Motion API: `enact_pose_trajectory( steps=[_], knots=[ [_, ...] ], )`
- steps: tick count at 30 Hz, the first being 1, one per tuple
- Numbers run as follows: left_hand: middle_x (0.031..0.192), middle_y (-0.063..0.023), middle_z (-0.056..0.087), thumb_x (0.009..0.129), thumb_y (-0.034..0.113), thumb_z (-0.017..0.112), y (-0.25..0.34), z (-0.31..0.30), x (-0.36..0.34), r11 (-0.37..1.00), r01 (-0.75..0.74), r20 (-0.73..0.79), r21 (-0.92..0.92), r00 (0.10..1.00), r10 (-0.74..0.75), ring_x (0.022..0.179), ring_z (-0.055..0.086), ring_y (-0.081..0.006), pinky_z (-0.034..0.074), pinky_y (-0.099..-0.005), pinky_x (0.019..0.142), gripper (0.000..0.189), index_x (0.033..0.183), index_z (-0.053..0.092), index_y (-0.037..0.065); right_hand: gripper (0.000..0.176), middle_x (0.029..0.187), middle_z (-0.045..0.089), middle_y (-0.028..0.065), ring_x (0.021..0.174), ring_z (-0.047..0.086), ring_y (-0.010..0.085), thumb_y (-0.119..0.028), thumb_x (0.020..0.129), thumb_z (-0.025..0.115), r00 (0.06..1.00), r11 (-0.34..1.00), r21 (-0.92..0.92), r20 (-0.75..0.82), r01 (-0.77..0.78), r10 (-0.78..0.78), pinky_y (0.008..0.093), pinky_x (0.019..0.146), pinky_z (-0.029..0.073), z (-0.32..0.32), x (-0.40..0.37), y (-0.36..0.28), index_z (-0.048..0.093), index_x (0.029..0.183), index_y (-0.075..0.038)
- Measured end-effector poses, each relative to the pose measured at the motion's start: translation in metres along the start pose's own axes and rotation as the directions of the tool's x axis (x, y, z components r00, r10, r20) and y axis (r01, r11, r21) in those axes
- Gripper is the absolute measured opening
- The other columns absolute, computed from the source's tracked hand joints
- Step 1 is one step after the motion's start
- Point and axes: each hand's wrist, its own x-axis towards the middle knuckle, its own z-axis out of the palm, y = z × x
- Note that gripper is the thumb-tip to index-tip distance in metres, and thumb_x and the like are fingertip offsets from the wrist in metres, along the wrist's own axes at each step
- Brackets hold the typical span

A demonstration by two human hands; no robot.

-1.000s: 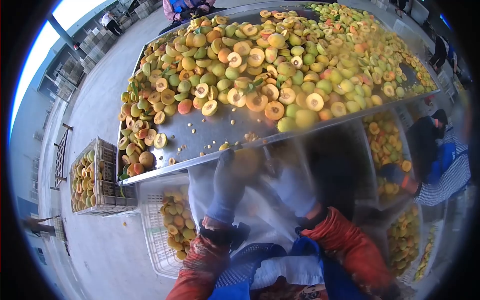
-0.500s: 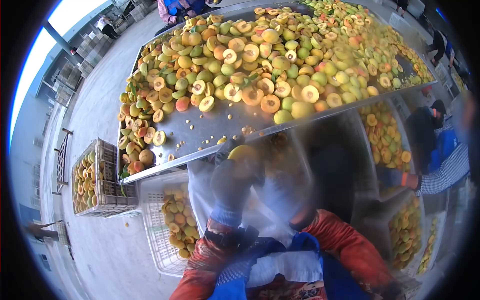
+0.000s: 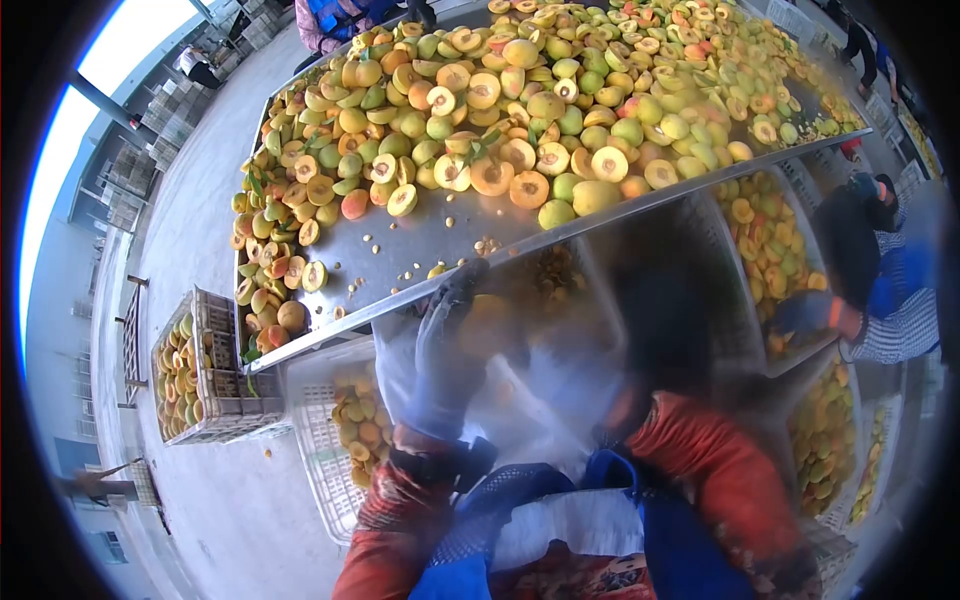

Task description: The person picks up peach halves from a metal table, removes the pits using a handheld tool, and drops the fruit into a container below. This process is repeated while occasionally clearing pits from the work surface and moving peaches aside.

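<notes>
My left hand, in a grey-blue glove with dark fingers, is raised at the near edge of the metal table. Its fingers are curled beside a blurred yellow-orange peach, which they seem to hold. Close by on the right, my right hand is gloved and smeared by motion, so its fingers and anything in them cannot be made out. Halved and whole peaches cover most of the tabletop. Loose pits lie on the bare metal close to my left hand.
Below the table edge, a white crate holds fruit at my left, and another crate stands on the floor farther left. More fruit-filled crates stand at right. A co-worker's gloved hand reaches in there; another person is across the table.
My left hand has turned more upright, and the peach beside it is less visible. The co-worker's hand at right has come further into view over the crate. The whole view has shifted slightly.
</notes>
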Motion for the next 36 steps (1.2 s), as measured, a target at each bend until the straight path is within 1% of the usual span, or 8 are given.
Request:
enact_pose_trajectory(
  steps=[7, 10, 12, 16, 17, 21, 27, 36],
  knots=[
    [0.119, -0.0181, 0.051, 0.088, 0.015, 0.053, -0.012, 0.028, -0.001, 0.889, -0.364, -0.212, 0.279, 0.879, 0.427, 0.101, 0.057, -0.023, 0.046, -0.0324, 0.085, 0.037, 0.118, 0.046, -0.005, 0.033, 0.064, 0.06, 0.0153, 0.063, 0.061, 0.0331, -0.025, 0.072, 0.062, 0.992, 0.994, 0.058, -0.077, -0.097, 0.101, 0.0413, 0.057, 0.047, 0.027, -0.015, -0.005, 0.052, 0.094, -0.004],
    [0.117, -0.0175, 0.052, 0.092, 0.025, 0.046, -0.025, 0.018, -0.002, 0.948, 0.031, -0.207, -0.317, 0.973, -0.101, 0.099, 0.058, -0.0237, 0.045, -0.033, 0.087, 0.04, 0.117, 0.047, -0.006, 0.03, 0.066, 0.061, 0.016, 0.065, 0.062, 0.0324, -0.024, 0.072, 0.063, 0.783, 0.632, -0.751, -0.504, -0.191, -0.363, 0.0408, 0.059, 0.047, 0.03, -0.016, -0.004, 0.054, 0.092, -0.003],
    [0.117, -0.0166, 0.052, 0.093, 0.032, 0.041, -0.026, 0.016, 0.0, 0.958, -0.107, -0.247, 0.266, 0.953, 0.175, 0.1, 0.057, -0.0239, 0.042, -0.0333, 0.089, 0.045, 0.117, 0.048, -0.005, 0.031, 0.07, 0.061, 0.0173, 0.067, 0.062, 0.0333, -0.024, 0.072, 0.064, 0.99, 0.968, 0.212, 0.071, -0.137, 0.125, 0.0405, 0.062, 0.048, -0.009, -0.008, -0.013, 0.056, 0.091, -0.001],
    [0.109, -0.0096, 0.054, 0.078, 0.017, 0.063, -0.023, 0.015, -0.004, 0.447, -0.326, -0.004, 0.833, 0.804, 0.594, 0.089, 0.057, -0.0207, 0.048, -0.0283, 0.076, 0.038, 0.11, 0.05, 0.004, 0.031, 0.073, 0.062, 0.0192, 0.069, 0.062, 0.0336, -0.023, 0.073, 0.063, 0.985, 0.877, 0.462, 0.161, -0.133, 0.065, 0.0395, 0.065, 0.048, 0.0, -0.009, -0.003, 0.057, 0.095, -0.001],
    [0.105, -0.0091, 0.056, 0.079, 0.021, 0.063, -0.041, 0.017, -0.006, 0.896, -0.204, -0.216, 0.395, 0.927, 0.306, 0.086, 0.056, -0.0165, 0.047, -0.0261, 0.073, 0.042, 0.114, 0.049, 0.002, 0.03, 0.067, 0.059, 0.014, 0.054, 0.055, 0.027, -0.028, 0.073, 0.064, 1.0, 0.791, 0.611, 0.017, -0.001, -0.012, 0.0364, 0.054, 0.045, 0.005, -0.009, 0.0, 0.058, 0.084, -0.001],
    [0.114, -0.0134, 0.054, 0.089, 0.018, 0.047, -0.028, 0.015, -0.004, 0.994, 0.109, -0.11, 0.007, 0.988, -0.107, 0.093, 0.053, -0.0118, 0.046, -0.0253, 0.078, 0.038, 0.121, 0.045, -0.002, 0.024, 0.063, 0.058, 0.0116, 0.057, 0.059, 0.0219, -0.018, 0.076, 0.059, 0.996, 0.765, 0.644, 0.052, 0.027, -0.078, 0.0339, 0.059, 0.049, 0.025, 0.001, 0.025, 0.057, 0.096, -0.004],
    [0.102, -0.0116, 0.061, 0.082, 0.014, 0.057, -0.046, 0.025, 0.001, 0.971, -0.076, -0.382, 0.226, 0.91, 0.161, 0.089, 0.058, -0.0165, 0.045, -0.0298, 0.079, 0.031, 0.11, 0.056, 0.0, 0.019, 0.057, 0.051, 0.002, 0.043, 0.048, 0.0098, -0.021, 0.078, 0.059, 0.733, 0.263, 0.71, 0.68, -0.653, -0.013, 0.0228, 0.038, 0.036, 0.008, -0.002, 0.015, 0.056, 0.088, -0.005],
    [0.101, -0.0124, 0.063, 0.08, 0.01, 0.056, -0.05, 0.012, 0.012, 0.997, 0.073, 0.03, -0.004, 0.997, -0.073, 0.088, 0.059, -0.016, 0.046, -0.0293, 0.079, 0.033, 0.112, 0.057, 0.001, 0.01, 0.058, 0.044, -0.0045, 0.042, 0.041, 0.005, -0.02, 0.079, 0.058, 0.663, 0.134, 0.68, 0.733, -0.721, -0.148, 0.0178, 0.035, 0.029, -0.014, -0.007, 0.017, 0.051, 0.075, -0.014]
  ],
)
